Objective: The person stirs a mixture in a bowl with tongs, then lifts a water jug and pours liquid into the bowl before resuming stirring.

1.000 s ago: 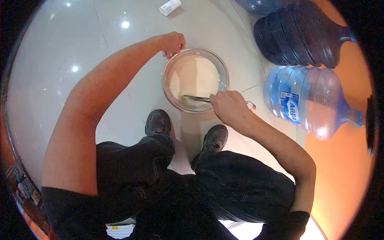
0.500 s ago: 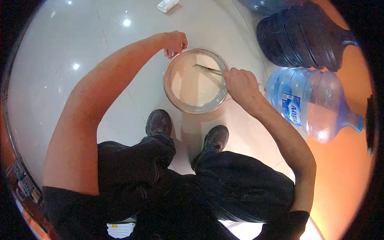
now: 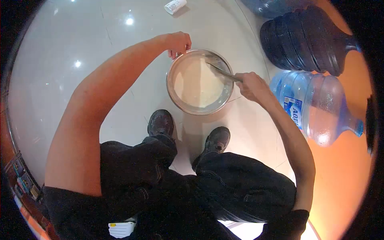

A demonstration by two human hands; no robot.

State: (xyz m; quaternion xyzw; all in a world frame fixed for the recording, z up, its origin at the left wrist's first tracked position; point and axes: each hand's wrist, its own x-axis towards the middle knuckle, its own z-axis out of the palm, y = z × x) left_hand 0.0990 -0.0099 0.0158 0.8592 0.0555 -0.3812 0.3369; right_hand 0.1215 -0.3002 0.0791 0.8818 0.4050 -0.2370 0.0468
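Just past my dark shoes (image 3: pixel 161 122) on the pale floor (image 3: pixel 80 40) sits the round bowl (image 3: pixel 171 94) of creamy batter (image 3: pixel 196 84). I see my right hand (image 3: pixel 251 86) at its right rim, fingers curled tight around the handle of a metal utensil (image 3: pixel 224 73) whose tip dips into the far side of the batter. My left hand (image 3: pixel 179 42) pinches the bowl's far left rim. A clear water jug (image 3: pixel 316 108) lies to the right, a dark jug (image 3: pixel 304 38) beyond it, and a small white bottle (image 3: pixel 175 5) farthest off.

Blue water jug (image 3: pixel 316 104) on its side, dark jug (image 3: pixel 304 38) beside it, small white container (image 3: pixel 175 5) on glossy floor (image 3: pixel 80 40)
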